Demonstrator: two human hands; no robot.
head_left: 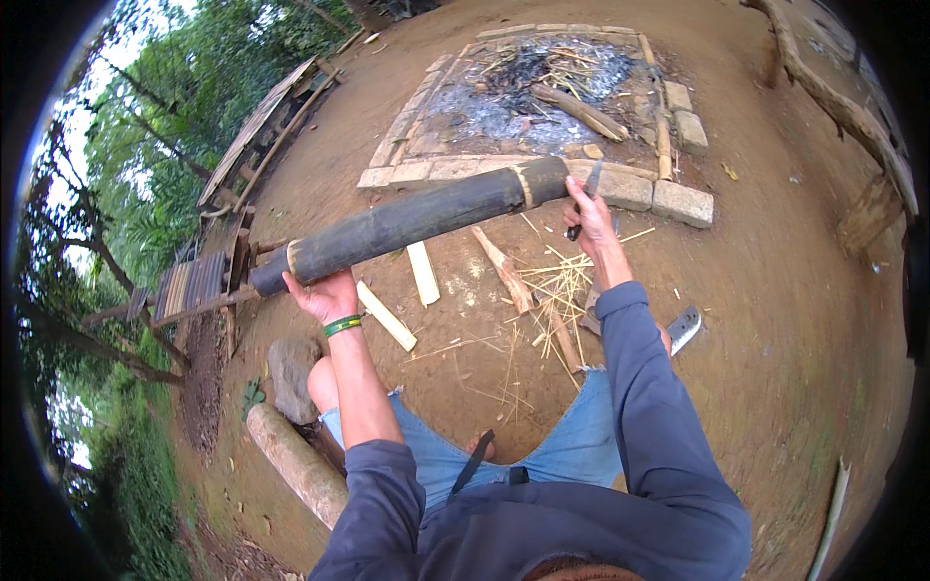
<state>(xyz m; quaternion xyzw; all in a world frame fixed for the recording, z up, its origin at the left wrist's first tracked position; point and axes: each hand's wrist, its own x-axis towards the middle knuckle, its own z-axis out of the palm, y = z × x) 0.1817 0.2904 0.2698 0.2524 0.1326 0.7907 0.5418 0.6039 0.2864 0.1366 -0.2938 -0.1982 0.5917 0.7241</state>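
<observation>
A long, dark, blackened bamboo tube (412, 221) lies across in front of me, its right end higher in the view. Pale bands ring it near both ends. My left hand (327, 295) cups the tube from below near its left end, with a green and yellow band on the wrist. At the other end, my right hand (593, 221) is closed around a small knife (593, 178), blade pointing up. The thumb side of that hand is against the tube's end. Below the tube, split pale strips (422, 273) and thin slivers (560, 286) lie on the dirt.
Beyond the tube is a fire pit with a stone border (683, 201), ash and a charred log (579, 111). A machete blade (686, 330) lies by my right leg. To the left are a rock (294, 380), a cut log (295, 465) and a bamboo bench (194, 287).
</observation>
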